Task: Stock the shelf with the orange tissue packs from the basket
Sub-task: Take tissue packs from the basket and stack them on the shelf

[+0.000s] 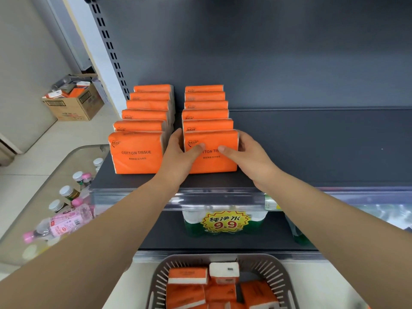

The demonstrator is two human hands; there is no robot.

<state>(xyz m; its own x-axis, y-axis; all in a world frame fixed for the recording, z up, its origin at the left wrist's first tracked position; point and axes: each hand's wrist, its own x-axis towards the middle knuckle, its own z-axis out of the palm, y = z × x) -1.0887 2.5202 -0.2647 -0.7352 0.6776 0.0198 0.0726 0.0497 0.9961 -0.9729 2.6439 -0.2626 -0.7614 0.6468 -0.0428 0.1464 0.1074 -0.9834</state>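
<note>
Where the right row point(206, 108) of orange tissue packs ends near the shelf's point(312, 152) front edge, both hands grip its front pack point(218, 163), which stands upright on the shelf. The left hand point(178, 152) holds the pack's left edge, thumb curled onto the printed face. The right hand point(249, 157) holds the right edge the same way. The hands are apart, with the pack between them.

The left row point(145, 121) stands just beside it toward the shelf's left end, untouched.

Hidden: the fingers of both hands go round the pack's sides and out of sight. The thumbs cover part of the "COTTON TISSUE" print.

The basket point(283, 277) sits below the shelf's front edge, cut off by the frame's bottom edge. The loose packs point(185, 293) in it lie jumbled, so a count is not possible.

On the lower shelf, the yellow price tag point(224, 221) covers the green bottles point(191, 228), which are blurred behind the clear rail.
</note>
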